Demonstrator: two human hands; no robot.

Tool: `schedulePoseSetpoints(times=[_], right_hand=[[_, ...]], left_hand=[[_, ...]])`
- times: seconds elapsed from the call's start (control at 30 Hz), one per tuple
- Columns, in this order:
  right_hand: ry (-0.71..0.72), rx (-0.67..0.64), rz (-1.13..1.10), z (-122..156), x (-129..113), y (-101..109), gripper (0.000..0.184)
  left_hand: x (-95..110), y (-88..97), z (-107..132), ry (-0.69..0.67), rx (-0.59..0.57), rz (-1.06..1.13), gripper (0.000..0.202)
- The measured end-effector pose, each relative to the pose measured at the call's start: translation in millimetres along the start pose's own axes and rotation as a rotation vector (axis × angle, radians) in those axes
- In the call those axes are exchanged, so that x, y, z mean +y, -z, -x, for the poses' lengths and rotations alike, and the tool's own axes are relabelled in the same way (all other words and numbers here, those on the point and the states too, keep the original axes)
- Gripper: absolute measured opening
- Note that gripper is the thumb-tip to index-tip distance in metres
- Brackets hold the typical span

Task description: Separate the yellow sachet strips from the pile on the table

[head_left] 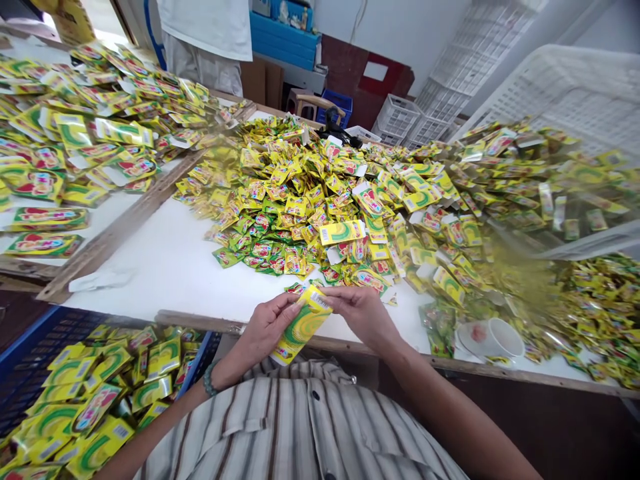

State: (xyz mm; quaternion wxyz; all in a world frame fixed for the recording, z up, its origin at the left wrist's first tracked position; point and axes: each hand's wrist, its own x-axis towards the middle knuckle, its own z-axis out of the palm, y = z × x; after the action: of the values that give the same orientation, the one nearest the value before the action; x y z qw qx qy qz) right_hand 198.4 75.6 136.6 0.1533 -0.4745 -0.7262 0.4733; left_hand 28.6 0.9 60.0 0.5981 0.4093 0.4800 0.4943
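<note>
Through the head view I have both hands on one yellow box; my left hand has its grip clamped on the box's side, thumb lying on the printed face near the upper end; my right hand has its grip pinched together on the upper corner, beside the barcode; I cannot tell whether the end flap is tucked in. The box is tilted, over the near edge of the worktop, its lower end towards the striped shirt; beyond it I see heaped packets; a blue crate of boxes sits at lower left; a cup lies to the right.
</note>
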Motion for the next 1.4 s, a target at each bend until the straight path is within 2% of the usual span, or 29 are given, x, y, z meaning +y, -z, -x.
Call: schedulePoseSetpoints(times=[0.07,0.13,0.3,0.4,0.47,0.6,0.67,0.83,0.93,1.0,1.07,1.2,1.27,1.33,1.4], right_hand=[[0.05,0.12,0.119,2,1,-4,0.025],[0.062,0.164,0.157,3,3,-7,0.026],[-0.07,-0.072,-0.014,-1,12,-4,0.029],[0.025,0.049,0.181,2,13,-8,0.026],[0.063,0.111,0.235,6,11,-10,0.026],[-0.022,-0.038,-0.051,7,8,-7,0.032],[-0.045,-0.054,-0.085,6,10,-6,0.032],[0.117,0.171,0.292,14,17,-19,0.031],[0.223,0.177,0.352,23,18,-29,0.035],[0.23,0.148,0.297,26,16,-32,0.038],[0.172,0.134,0.176,26,15,-35,0.04],[-0.045,0.107,-0.295,18,20,-44,0.043],[-0.127,0.1,-0.451,14,27,-47,0.044],[-0.202,0.098,-0.534,13,36,-50,0.044],[-0.301,0.09,-0.663,14,46,-53,0.043]], left_hand=[[-1,-0.9,0,0.002,0.013,0.017,0.043],[-2,-1.1,0,0.011,0.022,0.032,0.043],[-5,-0.1,0,0.027,-0.011,0.003,0.043],[-6,-0.2,-1,0.013,0.004,-0.025,0.043],[-5,-0.2,-1,0.012,0.009,-0.012,0.042],[-4,0.0,0,0.011,-0.023,0.018,0.041],[-4,-0.5,1,0.022,-0.025,0.021,0.042],[-5,-2.6,0,0.045,0.012,0.053,0.043],[-4,-2.3,0,0.065,0.029,0.091,0.042],[-3,-2.1,0,0.068,0.045,0.11,0.041],[-3,-3.3,0,0.075,0.063,0.138,0.042],[-7,-8.8,-1,0.142,0.113,0.269,0.046],[-11,-7.3,0,0.18,0.126,0.298,0.048],[-14,1.0,3,0.206,0.11,0.237,0.053],[-15,14.6,7,0.149,0.076,0.043,0.056]])
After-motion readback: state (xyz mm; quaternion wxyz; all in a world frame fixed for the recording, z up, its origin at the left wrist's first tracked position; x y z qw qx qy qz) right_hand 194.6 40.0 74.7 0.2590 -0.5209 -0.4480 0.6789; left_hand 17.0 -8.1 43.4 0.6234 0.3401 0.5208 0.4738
